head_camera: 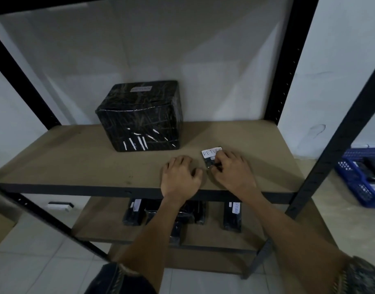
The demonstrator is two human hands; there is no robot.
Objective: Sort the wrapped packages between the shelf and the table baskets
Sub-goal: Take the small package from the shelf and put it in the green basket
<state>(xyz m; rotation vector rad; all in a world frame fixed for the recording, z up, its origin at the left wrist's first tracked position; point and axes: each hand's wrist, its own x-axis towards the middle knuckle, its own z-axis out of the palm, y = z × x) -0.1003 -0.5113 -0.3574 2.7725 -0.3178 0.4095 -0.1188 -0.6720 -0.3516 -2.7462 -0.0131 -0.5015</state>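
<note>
A small black wrapped package [210, 156] with a white label reading "RETURN" lies on the brown shelf board [76, 158]. My right hand [233, 170] covers its near right part, fingers curled round its edge. My left hand [180, 177] rests on the board just left of the package, fingers loosely bent and holding nothing. A large black wrapped box [139, 115] with a small white label on top stands farther back on the same board, left of both hands.
Several small black wrapped packages [232, 216] with white labels lie on the lower shelf board. Black metal uprights [288, 60] frame the shelf. A blue basket [362, 179] holding dark packages stands at the right edge. A white wall is behind.
</note>
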